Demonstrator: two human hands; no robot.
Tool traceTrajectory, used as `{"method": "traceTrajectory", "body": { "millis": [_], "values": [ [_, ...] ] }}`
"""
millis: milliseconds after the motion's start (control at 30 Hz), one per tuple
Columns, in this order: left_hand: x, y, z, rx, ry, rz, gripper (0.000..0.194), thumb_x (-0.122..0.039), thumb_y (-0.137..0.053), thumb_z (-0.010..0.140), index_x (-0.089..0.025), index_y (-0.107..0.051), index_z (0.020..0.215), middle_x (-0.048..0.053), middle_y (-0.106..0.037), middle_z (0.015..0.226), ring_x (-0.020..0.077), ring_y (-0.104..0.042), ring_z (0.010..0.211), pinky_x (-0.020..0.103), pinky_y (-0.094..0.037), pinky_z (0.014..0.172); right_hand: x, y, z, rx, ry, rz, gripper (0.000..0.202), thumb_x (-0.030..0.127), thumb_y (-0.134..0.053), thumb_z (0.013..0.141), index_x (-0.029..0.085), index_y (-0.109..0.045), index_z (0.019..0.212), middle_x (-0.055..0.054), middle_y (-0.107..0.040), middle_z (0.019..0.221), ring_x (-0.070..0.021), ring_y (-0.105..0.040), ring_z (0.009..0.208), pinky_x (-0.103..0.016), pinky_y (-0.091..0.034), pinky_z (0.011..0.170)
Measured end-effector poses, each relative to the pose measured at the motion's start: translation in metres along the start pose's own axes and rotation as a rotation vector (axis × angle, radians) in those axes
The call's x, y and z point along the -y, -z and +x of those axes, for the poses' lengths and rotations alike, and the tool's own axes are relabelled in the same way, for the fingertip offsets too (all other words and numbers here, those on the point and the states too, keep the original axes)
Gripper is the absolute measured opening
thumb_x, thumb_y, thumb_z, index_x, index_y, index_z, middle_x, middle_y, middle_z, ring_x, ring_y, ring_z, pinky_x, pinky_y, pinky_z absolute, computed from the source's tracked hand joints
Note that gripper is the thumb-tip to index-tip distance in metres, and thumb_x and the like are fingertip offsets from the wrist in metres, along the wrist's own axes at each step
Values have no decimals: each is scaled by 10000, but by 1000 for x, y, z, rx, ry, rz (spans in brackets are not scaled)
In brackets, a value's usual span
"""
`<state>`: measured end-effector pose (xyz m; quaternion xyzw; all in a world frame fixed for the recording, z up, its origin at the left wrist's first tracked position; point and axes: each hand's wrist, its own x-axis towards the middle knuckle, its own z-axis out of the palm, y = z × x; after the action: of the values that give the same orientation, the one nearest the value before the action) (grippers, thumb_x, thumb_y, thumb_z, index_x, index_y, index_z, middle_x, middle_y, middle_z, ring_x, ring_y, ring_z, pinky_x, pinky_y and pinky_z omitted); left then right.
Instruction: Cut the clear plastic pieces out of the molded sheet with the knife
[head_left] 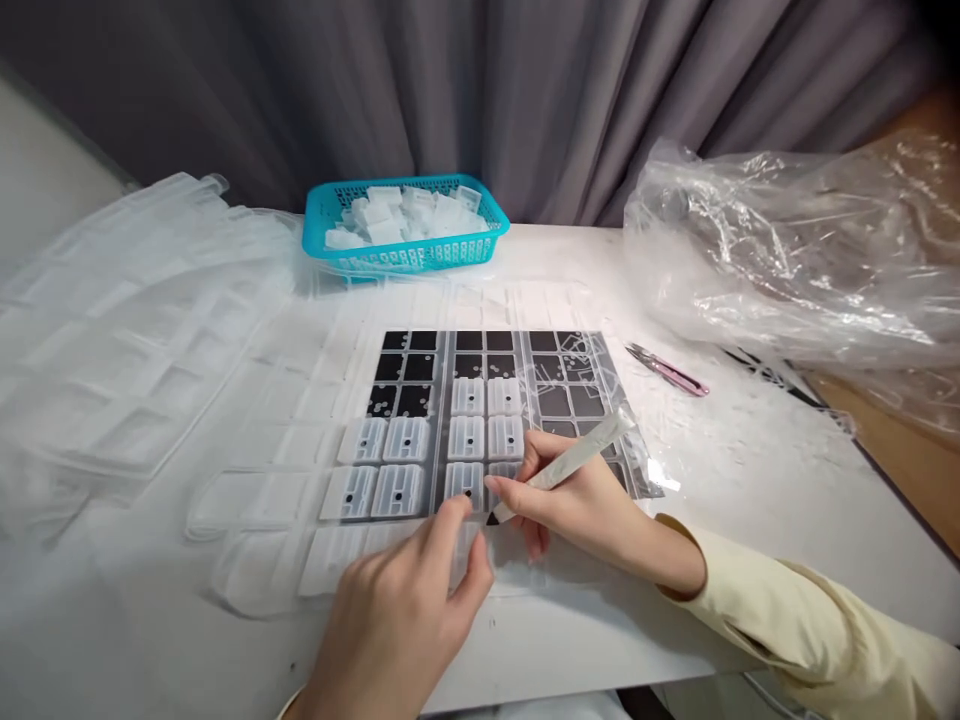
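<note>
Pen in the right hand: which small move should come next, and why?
Probably ease the pen slightly away from the left hand: its dark tip sits close to that thumb, while the index finger is at a dotted box.

The left hand (409, 590) is cut off at the wrist by the bottom edge, and the cream sleeve (810, 620) on the right arm runs out at the right edge. The right hand (581, 505) hides part of the black-and-grey sheet (555, 400) under the clear compartmented plastic tray (442, 400). Whether the dark tip of the pale, pen-like tool (581, 455) touches anything cannot be told. The clear crumpled plastic bag (780, 250) and translucent moulded sheets (142, 330) are cut off by the side edges. Many white plastic pieces (412, 212) overlap in the turquoise basket (409, 255), too blurred to count.
</note>
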<state>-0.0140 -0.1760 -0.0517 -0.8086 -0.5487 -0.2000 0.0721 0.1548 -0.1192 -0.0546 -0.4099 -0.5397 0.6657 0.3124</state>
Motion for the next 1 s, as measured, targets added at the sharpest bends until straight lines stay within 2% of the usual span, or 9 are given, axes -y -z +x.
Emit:
{"method": "traceTrajectory", "body": {
  "millis": [133, 367, 500, 600, 700, 900, 1000],
  "values": [
    [4, 1, 0, 33, -64, -57, 137, -208, -421, 860, -198, -558, 855, -80, -547, 512, 98, -499, 372, 254, -316, 385, 1, -1, 1, -44, 13, -21, 340, 377, -609, 791, 207, -365, 624, 82, -475, 400, -108, -531, 326, -172, -329, 309],
    [3, 0, -2, 52, -59, -77, 133, -206, -452, 853, -202, -584, 843, -76, -558, 550, 92, -490, 390, 262, -322, 411, 3, -6, -1, -54, -1, -34, 334, 434, -549, 827, 214, -362, 660, 69, -500, 457, -102, -513, 315, -176, -309, 297],
    [3, 0, -1, 43, -75, -85, 153, -186, -447, 846, -211, -592, 805, -76, -544, 536, 95, -484, 382, 262, -314, 403, 4, -11, -4, -72, 86, -188, 321, 394, -502, 866, 210, -357, 646, 74, -459, 404, -98, -512, 335, -180, -333, 335],
    [3, 0, 0, 42, -78, -81, 167, -181, -440, 845, -208, -592, 781, -74, -558, 537, 102, -500, 386, 265, -317, 399, 5, -14, -6, -97, 175, -350, 308, 333, -487, 880, 201, -363, 631, 60, -485, 413, -83, -505, 359, -183, -358, 383],
    [3, 0, 0, 40, -62, -75, 169, -191, -443, 843, -210, -595, 772, -77, -566, 531, 105, -514, 388, 268, -322, 399, 4, -16, -7, -116, 199, -383, 323, 325, -483, 883, 199, -343, 620, 56, -493, 421, -71, -489, 365, -177, -349, 393],
    [3, -1, -1, 40, -56, -73, 180, -188, -437, 843, -211, -598, 769, -82, -552, 508, 98, -502, 377, 260, -316, 397, 3, -15, -5, -105, 177, -324, 333, 334, -485, 881, 202, -325, 621, 77, -419, 409, -61, -451, 368, -166, -312, 383],
    [2, 1, -1, 44, -66, -68, 176, -176, -436, 841, -210, -593, 766, -78, -567, 523, 103, -509, 385, 263, -318, 403, 4, -15, -6, -119, 201, -403, 336, 294, -483, 878, 201, -300, 612, 82, -354, 429, -53, -366, 386, -178, -263, 392]
  ]
}}
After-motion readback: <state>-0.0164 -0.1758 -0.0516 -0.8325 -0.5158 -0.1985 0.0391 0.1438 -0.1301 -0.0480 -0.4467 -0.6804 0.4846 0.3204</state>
